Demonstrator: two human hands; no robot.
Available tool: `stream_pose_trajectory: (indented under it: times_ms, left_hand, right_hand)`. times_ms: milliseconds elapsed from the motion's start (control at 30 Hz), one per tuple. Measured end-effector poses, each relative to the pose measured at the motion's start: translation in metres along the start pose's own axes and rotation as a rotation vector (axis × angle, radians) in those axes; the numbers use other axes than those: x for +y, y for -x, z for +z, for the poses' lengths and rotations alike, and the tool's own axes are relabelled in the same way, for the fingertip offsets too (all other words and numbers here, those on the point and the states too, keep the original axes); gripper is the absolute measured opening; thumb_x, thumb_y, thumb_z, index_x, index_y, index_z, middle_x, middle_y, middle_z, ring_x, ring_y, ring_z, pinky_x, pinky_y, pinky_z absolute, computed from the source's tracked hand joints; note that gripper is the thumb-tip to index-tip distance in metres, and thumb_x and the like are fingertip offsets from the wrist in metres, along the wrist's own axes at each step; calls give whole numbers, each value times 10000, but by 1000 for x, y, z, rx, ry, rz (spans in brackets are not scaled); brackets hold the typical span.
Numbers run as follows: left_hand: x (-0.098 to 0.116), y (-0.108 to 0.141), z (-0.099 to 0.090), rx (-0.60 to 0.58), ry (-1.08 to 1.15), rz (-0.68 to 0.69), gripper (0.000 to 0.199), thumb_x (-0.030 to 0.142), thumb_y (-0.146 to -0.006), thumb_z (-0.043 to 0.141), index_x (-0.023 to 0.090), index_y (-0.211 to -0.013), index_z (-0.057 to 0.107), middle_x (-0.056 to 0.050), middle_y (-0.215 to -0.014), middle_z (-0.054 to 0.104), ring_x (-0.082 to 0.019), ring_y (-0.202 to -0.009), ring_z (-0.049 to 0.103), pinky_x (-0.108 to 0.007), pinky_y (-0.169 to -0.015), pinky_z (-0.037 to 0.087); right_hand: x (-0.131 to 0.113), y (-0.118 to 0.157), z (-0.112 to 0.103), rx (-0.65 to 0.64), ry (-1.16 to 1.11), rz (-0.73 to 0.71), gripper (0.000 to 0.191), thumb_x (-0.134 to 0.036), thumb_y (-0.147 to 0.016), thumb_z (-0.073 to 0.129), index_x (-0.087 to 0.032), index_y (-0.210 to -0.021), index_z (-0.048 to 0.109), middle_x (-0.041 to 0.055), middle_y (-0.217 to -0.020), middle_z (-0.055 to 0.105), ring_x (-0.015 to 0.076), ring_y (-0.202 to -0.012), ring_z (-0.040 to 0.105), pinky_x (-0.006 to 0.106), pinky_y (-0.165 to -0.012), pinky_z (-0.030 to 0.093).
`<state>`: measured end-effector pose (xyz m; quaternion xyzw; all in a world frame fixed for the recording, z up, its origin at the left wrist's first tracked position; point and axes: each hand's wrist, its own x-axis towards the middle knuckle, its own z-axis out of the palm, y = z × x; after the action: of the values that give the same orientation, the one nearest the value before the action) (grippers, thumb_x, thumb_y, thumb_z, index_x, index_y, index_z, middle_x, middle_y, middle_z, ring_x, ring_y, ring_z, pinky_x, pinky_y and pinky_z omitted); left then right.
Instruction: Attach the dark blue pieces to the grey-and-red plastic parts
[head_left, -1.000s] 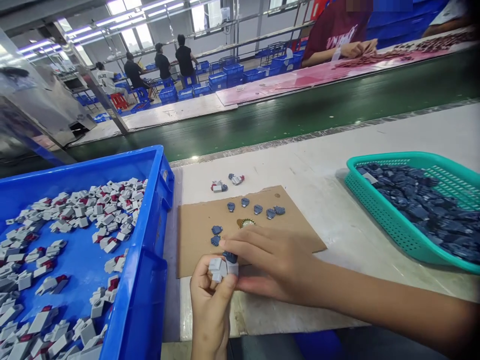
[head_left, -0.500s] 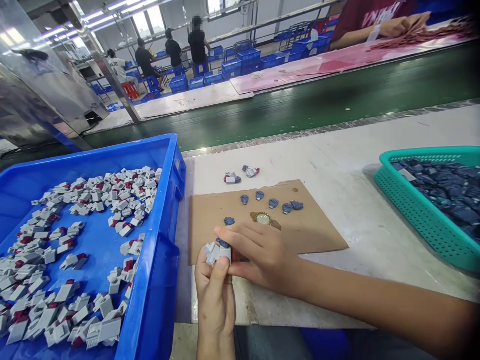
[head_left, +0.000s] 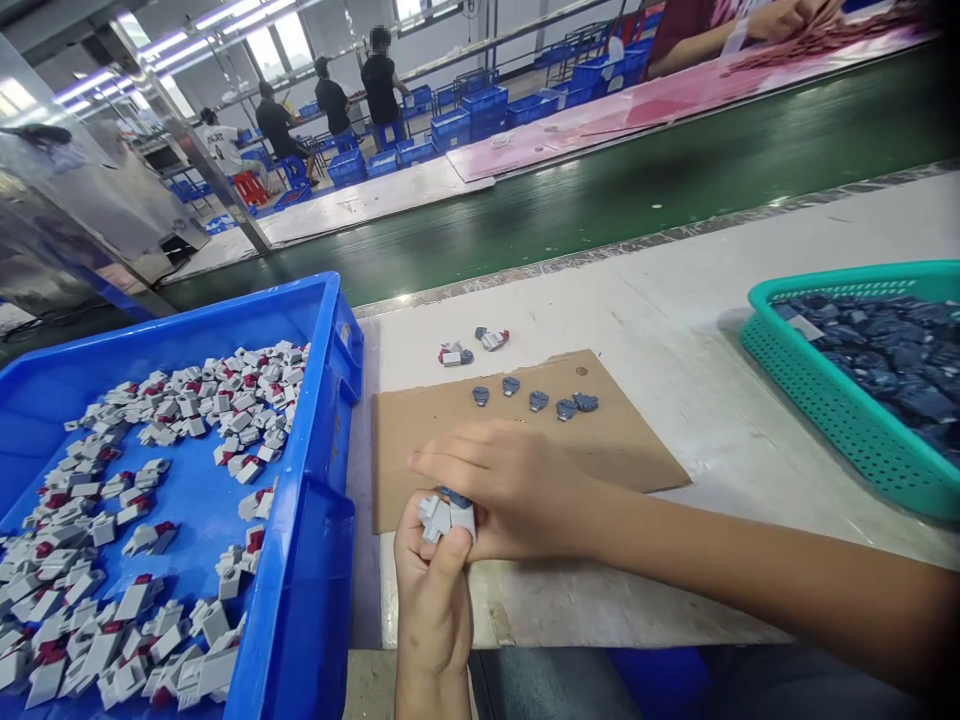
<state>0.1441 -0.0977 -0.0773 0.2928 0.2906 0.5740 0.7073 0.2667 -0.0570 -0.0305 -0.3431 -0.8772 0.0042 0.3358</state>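
My left hand [head_left: 435, 565] is closed on a light grey plastic part [head_left: 448, 518], thumb on its front face. My right hand [head_left: 502, 480] reaches over from the right, its fingers closed round a dark blue piece [head_left: 454, 497] at the top of the grey part; most of that piece is hidden. Both hands are over the near edge of a brown cardboard sheet [head_left: 615, 450]. Several dark blue pieces [head_left: 538, 401] lie on the cardboard. Behind it, two grey, red and blue assemblies [head_left: 493, 340] rest on the white table [head_left: 675, 310].
At the left stands a blue bin [head_left: 296, 440] with many grey and red parts. A green basket [head_left: 840, 430] of dark blue pieces is at the right. Beyond the table run a green conveyor belt [head_left: 562, 215] and a pink surface, where another person's hands [head_left: 795, 18] work.
My right hand has moved further over the dark blue piece, covering more of it, and now hides the bottle cap and a loose blue piece on the cardboard. The view has shifted slightly.
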Motion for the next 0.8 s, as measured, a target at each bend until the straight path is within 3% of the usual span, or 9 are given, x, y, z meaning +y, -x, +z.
stream_pose_trajectory:
  times_ms: [100,300,467,667,800]
  left_hand:
    - [0,0,0,22,-6,-1,116,263,-704,645,182,-767,592,-5,-711,564,-104,-702,519,-193,-675,421]
    - [2,-3,3,61,-15,-25,114,248,-703,648,181,-737,561,13,-675,528,-102,-709,534,-164,-609,409]
    - [3,-5,4,54,-69,-29,136,233,-700,653,168,-723,536,16,-674,541,-93,-677,532,-153,-585,392]
    - [4,-2,2,53,-105,-18,169,250,-677,673,164,-745,545,17,-679,540,-94,-682,539,-166,-609,409]
    - [5,-5,11,87,-96,-12,251,285,-638,697,174,-783,524,13,-726,556,-95,-681,544,-190,-645,430]
  right_hand:
    - [1,0,5,48,51,-17,230,-336,-782,507,-121,-855,547,42,-764,598,145,-715,516,261,-567,359]
    - [1,3,11,91,242,-20,351,-462,-785,476,-117,-727,512,48,-666,543,152,-661,481,278,-540,288]
    - [2,9,16,91,208,47,375,-476,-810,428,-143,-638,438,8,-564,455,115,-546,403,263,-515,244]
    - [0,15,22,187,138,79,331,-419,-820,421,-132,-659,464,10,-582,491,109,-552,425,253,-525,276]
    - [-8,5,19,-9,202,145,309,-424,-793,464,-133,-697,503,17,-586,520,139,-563,480,271,-529,300]
